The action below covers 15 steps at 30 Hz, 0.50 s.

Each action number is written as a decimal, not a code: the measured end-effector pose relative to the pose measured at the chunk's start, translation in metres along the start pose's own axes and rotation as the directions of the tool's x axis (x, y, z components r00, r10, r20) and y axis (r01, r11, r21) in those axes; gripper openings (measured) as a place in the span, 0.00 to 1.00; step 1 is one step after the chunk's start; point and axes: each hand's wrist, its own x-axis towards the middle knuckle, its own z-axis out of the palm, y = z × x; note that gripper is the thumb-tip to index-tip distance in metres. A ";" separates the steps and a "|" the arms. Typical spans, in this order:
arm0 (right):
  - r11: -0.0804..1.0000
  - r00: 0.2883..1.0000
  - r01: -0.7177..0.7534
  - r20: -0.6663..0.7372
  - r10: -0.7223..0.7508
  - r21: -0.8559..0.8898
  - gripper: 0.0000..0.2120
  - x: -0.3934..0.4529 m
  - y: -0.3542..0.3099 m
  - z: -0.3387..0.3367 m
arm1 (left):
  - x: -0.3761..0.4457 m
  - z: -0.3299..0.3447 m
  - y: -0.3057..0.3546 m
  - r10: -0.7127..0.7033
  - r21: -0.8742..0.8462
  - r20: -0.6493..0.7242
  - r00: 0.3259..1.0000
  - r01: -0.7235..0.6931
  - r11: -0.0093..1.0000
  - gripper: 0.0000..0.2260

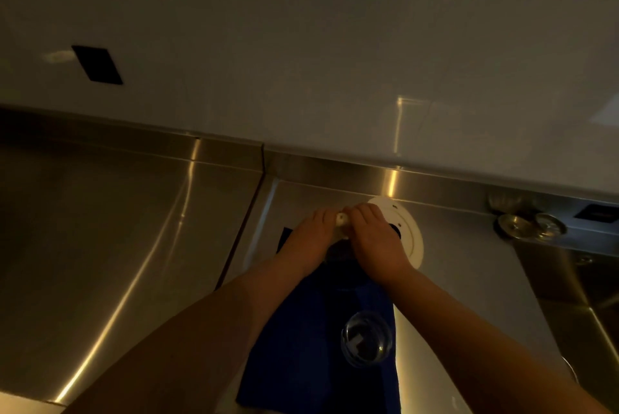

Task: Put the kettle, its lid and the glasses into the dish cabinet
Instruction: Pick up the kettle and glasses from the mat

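- Both hands far out on the steel counter (469, 279), left hand (310, 242) and right hand (375, 242) curled together round a small white knob (340, 220), likely the kettle's lid or handle; kettle itself mostly hidden beneath them.
- White round base (413, 232) just beyond the right hand, touching or under it; cannot tell which.
- One glass (366, 338) nearer the body, between the forearms, on a blue cloth (301, 346).
- Advice: lift straight up, grip firm, elbows clear of the glass.
- Dish cabinet not in view.
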 end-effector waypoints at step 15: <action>0.958 0.973 -0.155 -0.131 0.190 0.242 0.21 -0.011 0.001 0.002 | 0.021 -0.029 0.022 0.206 0.304 -0.011 0.978 -0.193 0.933 0.24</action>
